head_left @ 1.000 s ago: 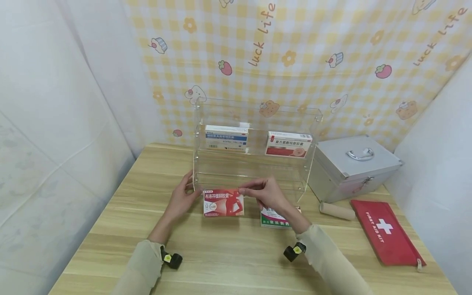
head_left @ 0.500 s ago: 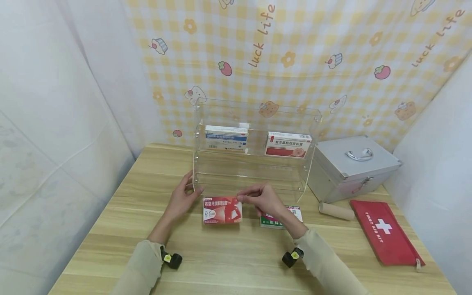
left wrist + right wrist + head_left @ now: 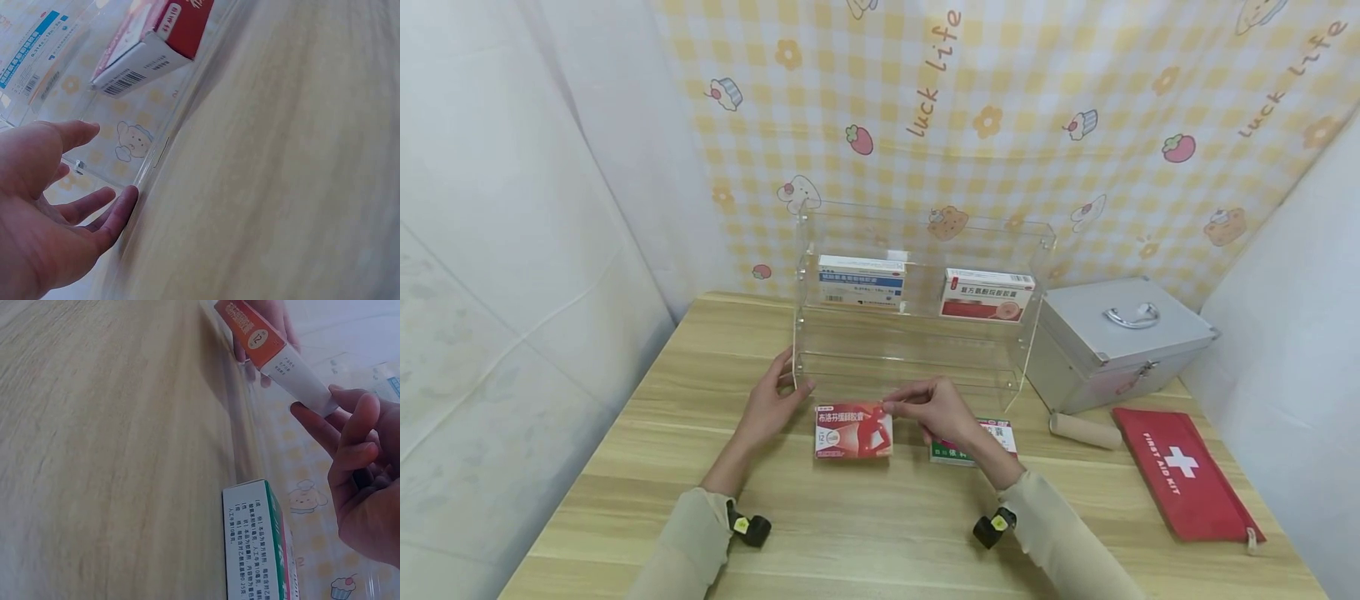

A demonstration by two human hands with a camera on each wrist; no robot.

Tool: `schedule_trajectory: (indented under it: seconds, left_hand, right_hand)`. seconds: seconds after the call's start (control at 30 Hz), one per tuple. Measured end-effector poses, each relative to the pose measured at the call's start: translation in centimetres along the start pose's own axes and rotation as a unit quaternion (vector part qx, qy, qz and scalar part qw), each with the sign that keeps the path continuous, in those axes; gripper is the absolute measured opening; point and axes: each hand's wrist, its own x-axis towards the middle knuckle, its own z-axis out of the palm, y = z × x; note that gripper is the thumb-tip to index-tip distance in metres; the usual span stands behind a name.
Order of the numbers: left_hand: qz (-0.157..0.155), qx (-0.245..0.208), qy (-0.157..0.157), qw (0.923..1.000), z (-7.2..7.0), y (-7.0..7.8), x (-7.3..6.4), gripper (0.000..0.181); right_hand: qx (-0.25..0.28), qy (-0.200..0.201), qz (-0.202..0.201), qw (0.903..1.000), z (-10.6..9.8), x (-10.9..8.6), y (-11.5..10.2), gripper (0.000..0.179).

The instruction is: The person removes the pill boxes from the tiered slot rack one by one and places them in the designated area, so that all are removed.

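Between thumb and fingertips my right hand (image 3: 936,410) pinches the upper right corner of a red-and-white medicine box (image 3: 853,432), its printed front facing me. In the right wrist view that medicine box (image 3: 294,378) tilts over the wood, casting a shadow. Behind it stands a clear acrylic display rack (image 3: 910,367) with stepped shelves. My left hand (image 3: 772,396) rests at the rack's lower left side panel. Its thumb and fingers look fairly straight in the left wrist view, the fingertips (image 3: 128,197) right at the panel's edge. Under my right forearm lies a green-and-white medicine box (image 3: 1000,433), partly hidden.
A blue-and-white medicine box (image 3: 861,282) and a red-and-white one marked with a round picture (image 3: 987,296) stand on an upper rack shelf. To the right are a silver metal case (image 3: 1120,333), a beige roll (image 3: 1084,430) and a red first aid pouch (image 3: 1187,475).
My right hand has brought the red box a little down and toward me, away from the rack's front. More of the green-and-white box shows. The left hand has stayed at the rack.
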Motion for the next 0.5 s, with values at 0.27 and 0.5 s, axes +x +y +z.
schedule_trajectory:
  seconds: [0.27, 0.5]
  left_hand:
    - [-0.002, 0.006, -0.001, 1.0, 0.02, 0.26, -0.03, 0.07]
    - [0.005, 0.011, 0.003, 0.9999, 0.06, 0.3, -0.1, 0.069]
  right_hand:
    - [-0.007, 0.01, 0.007, 0.9999, 0.2, 0.06, 0.32, 0.018]
    - [-0.017, 0.012, 0.013, 0.9997, 0.24, 0.01, 0.36, 0.017]
